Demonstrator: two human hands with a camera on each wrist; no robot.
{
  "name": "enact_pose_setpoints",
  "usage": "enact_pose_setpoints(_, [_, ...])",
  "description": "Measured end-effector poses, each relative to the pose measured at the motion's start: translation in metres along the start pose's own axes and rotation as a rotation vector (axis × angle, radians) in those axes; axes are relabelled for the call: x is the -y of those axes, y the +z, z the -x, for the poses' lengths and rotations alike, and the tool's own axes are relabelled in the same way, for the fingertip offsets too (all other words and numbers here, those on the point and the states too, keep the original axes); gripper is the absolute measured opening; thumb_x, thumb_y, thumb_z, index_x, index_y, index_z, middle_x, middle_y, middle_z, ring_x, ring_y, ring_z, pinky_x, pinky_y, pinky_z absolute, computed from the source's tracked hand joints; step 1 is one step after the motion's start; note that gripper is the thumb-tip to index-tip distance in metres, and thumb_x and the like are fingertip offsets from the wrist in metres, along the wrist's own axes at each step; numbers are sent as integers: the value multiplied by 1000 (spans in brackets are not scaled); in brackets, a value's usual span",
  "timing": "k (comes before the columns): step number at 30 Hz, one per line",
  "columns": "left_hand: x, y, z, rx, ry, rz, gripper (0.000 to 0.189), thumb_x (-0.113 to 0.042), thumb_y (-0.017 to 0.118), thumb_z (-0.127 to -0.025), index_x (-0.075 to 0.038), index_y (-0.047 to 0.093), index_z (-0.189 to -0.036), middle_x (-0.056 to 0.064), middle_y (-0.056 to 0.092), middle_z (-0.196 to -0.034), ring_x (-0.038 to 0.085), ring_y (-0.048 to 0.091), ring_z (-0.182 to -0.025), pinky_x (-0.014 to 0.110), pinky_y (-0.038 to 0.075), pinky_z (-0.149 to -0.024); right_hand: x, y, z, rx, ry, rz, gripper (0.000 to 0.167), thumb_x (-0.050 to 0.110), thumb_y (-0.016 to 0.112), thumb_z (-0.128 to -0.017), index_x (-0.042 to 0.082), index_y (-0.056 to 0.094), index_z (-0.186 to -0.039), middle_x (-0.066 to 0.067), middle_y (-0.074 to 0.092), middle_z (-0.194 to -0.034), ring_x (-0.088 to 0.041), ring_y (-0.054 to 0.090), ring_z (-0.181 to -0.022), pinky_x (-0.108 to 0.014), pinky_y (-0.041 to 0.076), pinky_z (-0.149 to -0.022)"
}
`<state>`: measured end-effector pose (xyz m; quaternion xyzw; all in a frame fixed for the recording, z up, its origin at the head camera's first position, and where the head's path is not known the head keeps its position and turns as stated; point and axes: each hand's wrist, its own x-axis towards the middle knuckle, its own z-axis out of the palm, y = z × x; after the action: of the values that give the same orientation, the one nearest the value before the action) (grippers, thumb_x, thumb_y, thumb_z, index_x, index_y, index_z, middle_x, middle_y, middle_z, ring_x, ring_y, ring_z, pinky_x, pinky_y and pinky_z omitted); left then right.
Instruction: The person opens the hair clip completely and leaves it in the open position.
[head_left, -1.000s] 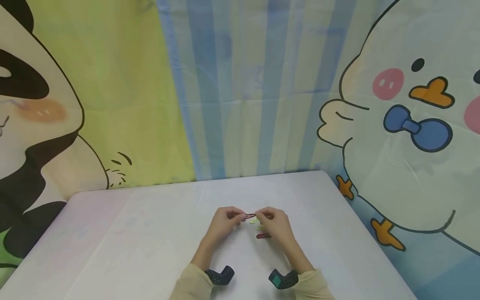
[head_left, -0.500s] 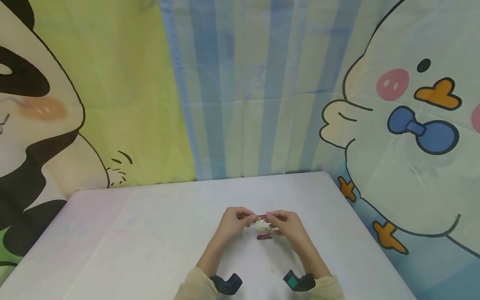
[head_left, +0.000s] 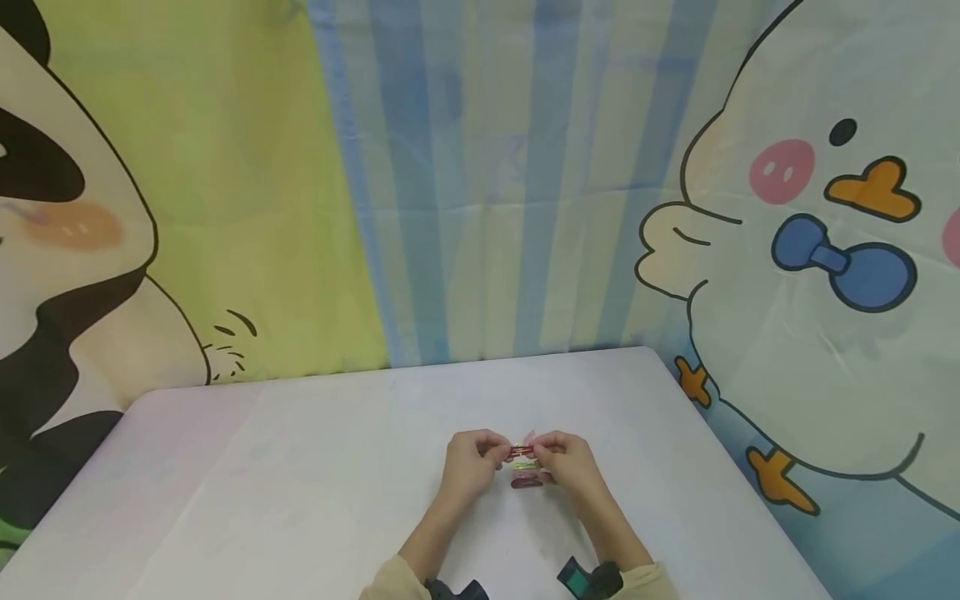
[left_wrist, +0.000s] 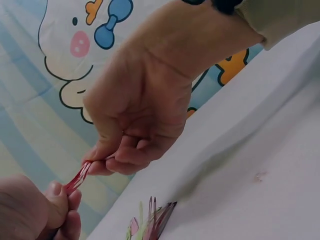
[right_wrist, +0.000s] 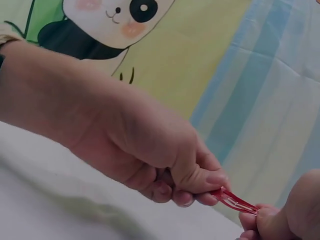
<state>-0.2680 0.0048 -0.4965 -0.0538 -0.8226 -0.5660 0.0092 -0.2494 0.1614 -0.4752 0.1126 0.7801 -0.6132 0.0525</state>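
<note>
A red snap hair clip [head_left: 521, 452] is stretched between my two hands, above the table. My left hand [head_left: 471, 467] pinches one end between thumb and fingers. At the other end, my right hand [head_left: 573, 468] pinches it the same way. The right wrist view shows slits between the narrow bars of the clip [right_wrist: 237, 202]. Below the hands, a small group of hair clips [left_wrist: 159, 222] in dark red, pink and yellow-green lies on the table, the dark red one [head_left: 527, 482] nearest me. My hands partly cover this group in the head view.
The white table [head_left: 300, 483] reaches back to a hanging cloth [head_left: 480, 183] with a printed panda on the left and a white bird on the right. Dark devices [head_left: 592, 578] are strapped to both wrists, near the sleeves.
Both hands have shifted right and a little nearer to me with the red hair clip, so it now hangs over the group of clips. Both hands keep their pinch.
</note>
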Motion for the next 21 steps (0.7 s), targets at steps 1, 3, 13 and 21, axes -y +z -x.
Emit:
enact_pose_setpoints(1, [0,1,1,-13,-2,-2,7,-9,68,-85,-10,72,-80,0,68,-70,9,58,-61,24,45,-53,0,2,0,-3,-2,9,13,7,58,-92,-3,64,-98,-9,64,-87,-16,57,-75,-29,54,-66])
enact_pose_setpoints(3, [-1,2,3,-37,-11,-6,7,-8,68,-84,-10,72,-79,0,68,-69,9,57,-60,24,45,-52,0,5,1,-11,-6,21,12,5,57,-92,-5,63,-97,-9,63,-86,-15,57,-72,-29,53,-65])
enact_pose_setpoints(13, [-3,9,8,-115,-16,-10,9,-5,69,-82,-9,70,-75,0,68,-68,9,58,-62,23,46,-56,-3,12,2,-54,-36,-33,7,-4,56,-90,-10,60,-92,-15,64,-80,-14,62,-66,-23,53,-58])
enact_pose_setpoints(21, [5,8,5,-61,110,-23,5,-15,70,-84,-15,73,-80,-5,69,-72,4,57,-64,20,46,-57,-4,6,-2,-65,-36,-57,9,-3,56,-90,-10,60,-93,-16,64,-80,-13,59,-66,-24,54,-60])
